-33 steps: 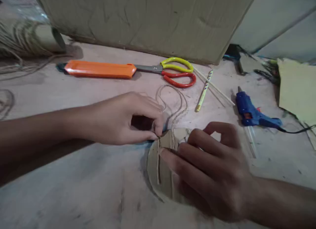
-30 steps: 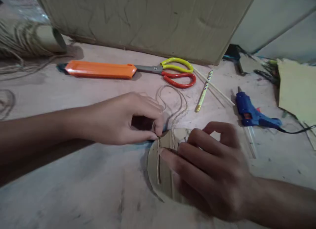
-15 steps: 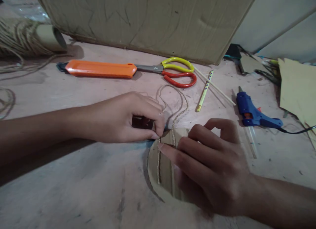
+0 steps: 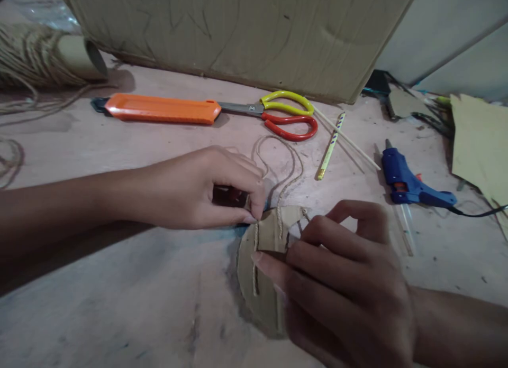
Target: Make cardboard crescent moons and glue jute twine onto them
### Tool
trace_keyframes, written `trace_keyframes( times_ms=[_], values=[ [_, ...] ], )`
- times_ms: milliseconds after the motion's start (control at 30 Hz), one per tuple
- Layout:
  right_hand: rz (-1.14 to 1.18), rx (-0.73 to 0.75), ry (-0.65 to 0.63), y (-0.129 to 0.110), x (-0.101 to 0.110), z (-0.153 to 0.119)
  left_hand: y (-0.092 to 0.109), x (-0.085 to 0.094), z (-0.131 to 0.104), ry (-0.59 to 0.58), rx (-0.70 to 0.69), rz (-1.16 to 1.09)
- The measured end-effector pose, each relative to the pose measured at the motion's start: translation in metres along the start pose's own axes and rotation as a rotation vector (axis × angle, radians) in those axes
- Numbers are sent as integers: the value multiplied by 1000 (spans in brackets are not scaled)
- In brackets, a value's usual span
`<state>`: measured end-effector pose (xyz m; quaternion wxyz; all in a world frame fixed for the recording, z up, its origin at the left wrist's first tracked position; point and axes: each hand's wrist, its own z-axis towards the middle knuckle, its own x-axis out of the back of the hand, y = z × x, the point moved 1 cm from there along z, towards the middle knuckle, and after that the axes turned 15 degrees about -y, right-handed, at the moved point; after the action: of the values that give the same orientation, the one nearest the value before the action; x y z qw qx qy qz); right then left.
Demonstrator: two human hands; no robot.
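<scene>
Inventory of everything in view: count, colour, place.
cardboard cutout: one, brown, front centre
twine: count unclear, tan, on and behind cutout, far left
twine roll: one, tan, rear left
scissors: one, yellow-and-red handles, rear centre
utility knife: one, orange, left of scissors
pencil: one, pale, blue-striped, right of centre
stick: one, cream, crossing pencil
glue gun: one, blue, right
glue stick: one, clear, at gun
cardboard panel: one, brown, rear
card sheet: one, yellowish, far right
scraps: several, mixed, rear right
plastic: count unclear, clear, rear left
table: one, pale, underneath
wall: one, grey, rear right
left hand: one, bare, cutout's far edge
right hand: one, bare, over cutout
</scene>
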<state>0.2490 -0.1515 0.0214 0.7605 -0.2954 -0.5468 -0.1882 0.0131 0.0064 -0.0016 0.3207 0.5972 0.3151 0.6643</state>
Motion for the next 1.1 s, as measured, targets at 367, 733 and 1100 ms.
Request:
trace_keyframes(
  times_ms=[367, 733, 1100],
  values=[
    [-13, 47, -22, -3, -1, 1, 6, 2, -2, 3, 14, 37],
    [23, 38, -42, -4, 0, 1, -2, 2, 0, 0, -28, 12],
    [49, 70, -63, -4, -1, -1, 4, 5, 2, -33, -18, 34]
  ],
)
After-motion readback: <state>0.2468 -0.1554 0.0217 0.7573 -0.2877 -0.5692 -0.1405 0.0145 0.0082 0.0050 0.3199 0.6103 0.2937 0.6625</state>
